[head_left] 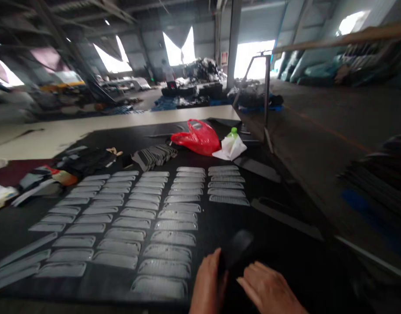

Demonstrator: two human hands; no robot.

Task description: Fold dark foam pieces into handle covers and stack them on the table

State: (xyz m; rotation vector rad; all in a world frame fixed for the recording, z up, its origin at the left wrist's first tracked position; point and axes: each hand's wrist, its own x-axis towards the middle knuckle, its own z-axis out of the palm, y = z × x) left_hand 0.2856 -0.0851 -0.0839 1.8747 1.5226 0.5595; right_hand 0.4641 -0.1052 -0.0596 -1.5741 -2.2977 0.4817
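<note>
Near the front edge of the black table surface, my left hand [207, 281] is closed round a dark fabric piece [239, 246], which is smeared by motion. To its right, my right hand [269, 285] is curled, thumb against fingers; whatever it pinches is too dark to make out. Rows of thin grey curved-edge pieces [172, 237] lie flat in several columns, to the left of my hands. A shorter column of the same grey pieces [227, 184] lies beyond my hands.
Behind the rows are a fanned stack of grey pieces [154, 155], a red plastic bag [200, 138] and a green-capped bottle [233, 133] beside white paper [231, 149]. Dark cloth [86, 161] is heaped at left. A metal frame [266, 96] stands by the right edge.
</note>
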